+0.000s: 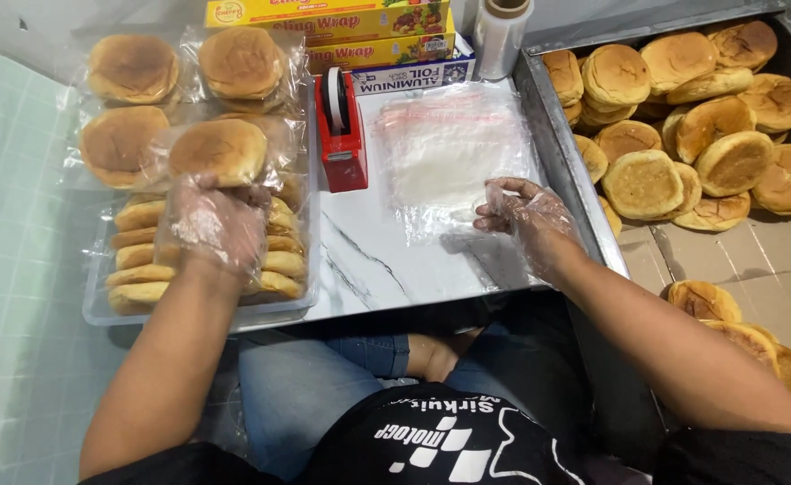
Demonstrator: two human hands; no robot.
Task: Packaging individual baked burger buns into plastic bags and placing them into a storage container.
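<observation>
Person is sitting at a marble-patterned bench (368, 269), both hands in thin clear gloves. Taking the red tape dispenser (341, 135) as landmark: left hand (216, 224) is working well to its left, closed around a bagged bun (220, 151) and holding it over the clear tray (99, 310) of wrapped buns standing on edge. Right hand (525, 216) is resting to the right of the dispenser, fingers loosely open, fingertips touching the near edge of the stack of clear bags (445, 153); it is gripping nothing. Judgement: the bun is best gripped lightly by its sides so it is not getting squashed, and one bag only pinched off. Further right, loose buns (683, 135) are lying piled in a metal tray (548, 135). Behind the dispenser, wrap boxes (341, 27) are stacked.
</observation>
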